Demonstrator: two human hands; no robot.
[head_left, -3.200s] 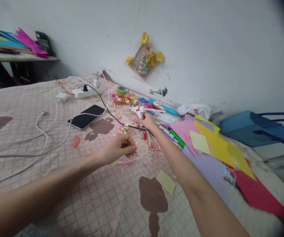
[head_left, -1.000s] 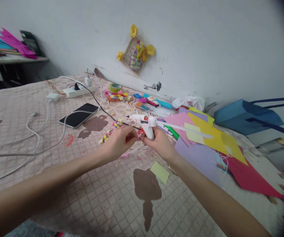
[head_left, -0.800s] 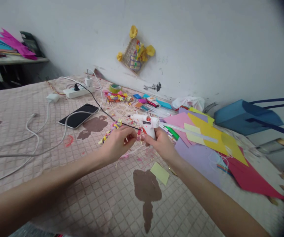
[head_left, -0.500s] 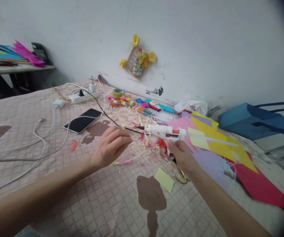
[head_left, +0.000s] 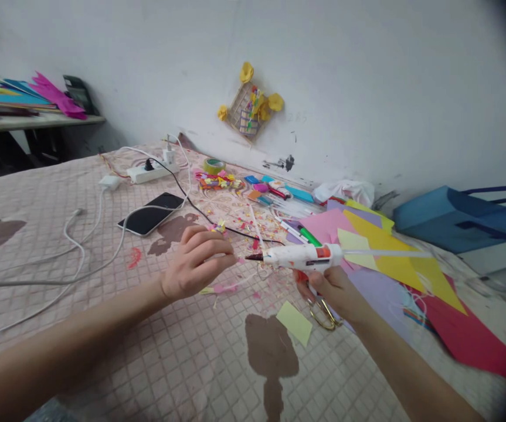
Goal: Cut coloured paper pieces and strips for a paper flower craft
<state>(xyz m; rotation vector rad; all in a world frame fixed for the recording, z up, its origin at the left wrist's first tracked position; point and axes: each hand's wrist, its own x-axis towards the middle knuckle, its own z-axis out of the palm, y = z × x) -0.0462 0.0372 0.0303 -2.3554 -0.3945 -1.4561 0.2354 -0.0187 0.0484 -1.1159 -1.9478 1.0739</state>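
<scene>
My right hand is wrapped round the grip of a white hot glue gun, with a clear glue stick poking out of its back end. The gun's dark nozzle points left at my left hand. That hand is closed in a pinch on a tiny pink paper piece just in front of the nozzle. The gun's black cord runs off to a white power strip. Both hands hover over the pink quilted bedspread.
Sheets of coloured paper lie at right, gold-handled scissors below my right hand, a pale yellow note nearby. A phone, white cables, tape roll, markers, paper scraps and a blue bag surround them.
My right hand picked the glue gun up from the bedspread, brought it to my left hand, then drew it back right and lower. The left hand keeps its pinch.
</scene>
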